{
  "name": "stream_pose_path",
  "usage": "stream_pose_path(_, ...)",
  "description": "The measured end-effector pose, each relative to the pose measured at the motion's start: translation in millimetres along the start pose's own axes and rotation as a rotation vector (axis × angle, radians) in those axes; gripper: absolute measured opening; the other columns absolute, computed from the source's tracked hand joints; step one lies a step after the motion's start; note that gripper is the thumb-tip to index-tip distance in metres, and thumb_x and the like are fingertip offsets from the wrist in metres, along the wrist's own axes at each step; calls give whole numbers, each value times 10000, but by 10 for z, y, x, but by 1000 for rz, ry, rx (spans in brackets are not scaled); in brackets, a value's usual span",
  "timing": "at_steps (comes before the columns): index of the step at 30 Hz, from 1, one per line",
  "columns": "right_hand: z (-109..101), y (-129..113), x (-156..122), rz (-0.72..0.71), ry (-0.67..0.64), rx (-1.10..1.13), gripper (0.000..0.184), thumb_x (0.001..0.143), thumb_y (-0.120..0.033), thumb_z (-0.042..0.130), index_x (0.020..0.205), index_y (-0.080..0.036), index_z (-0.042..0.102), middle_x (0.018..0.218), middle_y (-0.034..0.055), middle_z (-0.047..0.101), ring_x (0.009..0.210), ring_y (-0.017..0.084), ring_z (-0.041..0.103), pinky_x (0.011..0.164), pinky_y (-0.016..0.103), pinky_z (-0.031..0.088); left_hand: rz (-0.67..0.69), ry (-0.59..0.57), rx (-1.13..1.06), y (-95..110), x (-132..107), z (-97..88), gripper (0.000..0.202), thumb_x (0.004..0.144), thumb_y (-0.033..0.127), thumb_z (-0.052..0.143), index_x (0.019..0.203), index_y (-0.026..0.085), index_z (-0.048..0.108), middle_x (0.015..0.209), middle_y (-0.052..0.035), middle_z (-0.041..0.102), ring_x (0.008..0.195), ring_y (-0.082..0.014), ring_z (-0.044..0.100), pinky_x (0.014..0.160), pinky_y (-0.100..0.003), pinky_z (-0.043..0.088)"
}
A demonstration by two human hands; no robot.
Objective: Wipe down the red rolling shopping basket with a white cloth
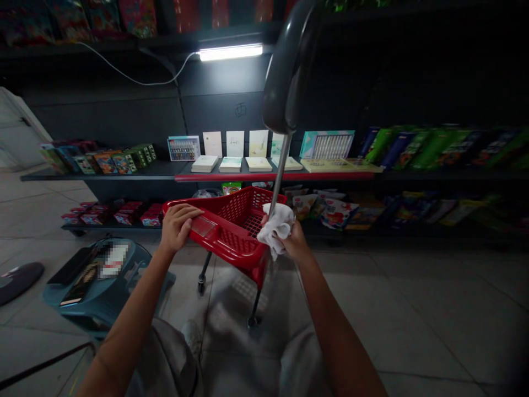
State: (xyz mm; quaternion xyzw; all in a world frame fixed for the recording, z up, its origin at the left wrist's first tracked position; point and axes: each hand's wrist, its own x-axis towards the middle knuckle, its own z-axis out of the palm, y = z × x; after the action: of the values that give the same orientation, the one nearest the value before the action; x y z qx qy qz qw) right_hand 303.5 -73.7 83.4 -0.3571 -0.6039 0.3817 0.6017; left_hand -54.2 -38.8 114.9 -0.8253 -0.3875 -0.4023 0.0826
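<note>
A red plastic shopping cart [227, 251] with perforated walls stands on wheeled legs in front of me. My left hand [178, 223] grips its near left rim, fingers over the top edge. A metal rod [282, 165] rises from the cart's right side to a thick dark handle [285, 77] close to the camera. My right hand [294, 241] is closed on a crumpled white cloth [278, 227], which is wrapped about the lower rod. Some of the right fingers are hidden behind the cloth and rod.
Behind the cart runs a dark shelf [157, 170] with books, boxes and snack bags. A lit tube lamp [230, 52] hangs above it. At my left is a blue plastic stool [103, 314] bearing a phone [85, 281] and a white item, partly blurred out.
</note>
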Motion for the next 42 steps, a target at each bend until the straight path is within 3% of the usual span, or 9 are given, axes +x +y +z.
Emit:
stream_pose_path(7,139,56,-48,15,-144,-30,510,760,-637,786,1021,-209,692,944,63,762,814,206,714,753,336,606,-9,34,-24,529,-75,59,449,1027,340,350,1261,218,714,1305,-98,729,1345,-268,571,1207,-550,384)
stream_pose_path(12,397,91,-76,-11,-86,-103,506,838,-660,702,1069,-210,683,1033,77,763,937,235,720,848,354,590,163,-49,-17,1000,-131,233,323,973,326,436,942,247,748,911,-60,774,887,-216,688,916,-444,517)
stream_pose_path(17,527,154,-64,-69,-140,-176,394,901,-571,660,1084,-223,694,1097,73,760,1034,243,708,966,376,552,107,63,55,873,-128,306,391,964,318,433,597,242,548,586,-35,578,609,-183,518,671,-388,425)
stream_pose_path(20,479,287,-37,-106,-120,-277,426,890,-517,645,1167,-193,658,1139,99,737,1054,242,688,986,389,538,75,88,29,742,-156,297,394,969,320,420,600,242,535,610,-43,585,660,-194,540,721,-400,457)
stream_pose_path(24,471,349,-8,-146,117,-514,415,885,-484,583,1151,-171,637,1171,153,676,1140,292,628,1044,473,499,-70,226,-13,695,-237,370,381,999,342,384,704,239,601,796,-85,680,917,-246,609,909,-473,510)
stream_pose_path(29,859,-159,106,-279,149,-497,412,994,-409,501,1350,-209,556,1253,154,637,1207,280,612,1098,461,476,-176,350,-26,680,-262,503,429,1026,369,325,709,241,584,817,-87,643,949,-254,594,983,-516,508)
stream_pose_path(33,1160,-687,560,-418,219,-533,534,1037,-351,476,1551,-234,389,1387,150,559,1390,295,493,1187,498,399,-196,347,-40,637,-240,511,432,1026,368,318,707,241,580,805,-86,627,939,-253,594,965,-501,509)
stream_pose_path(38,1236,-1220,1241,-567,367,-417,565,1116,-356,323,1622,-170,155,1528,163,416,1527,255,296,1286,530,238,-160,384,-68,623,-251,527,405,1008,355,343,704,237,584,776,-79,624,915,-249,588,941,-492,504)
stream_pose_path(42,1336,-1306,1257,-658,410,-346,550,1117,-326,278,1604,-132,111,1500,181,453,1500,227,357,1272,500,276,-179,373,-52,619,-269,563,441,1015,379,305,690,242,571,761,-76,617,892,-247,594,976,-512,494)
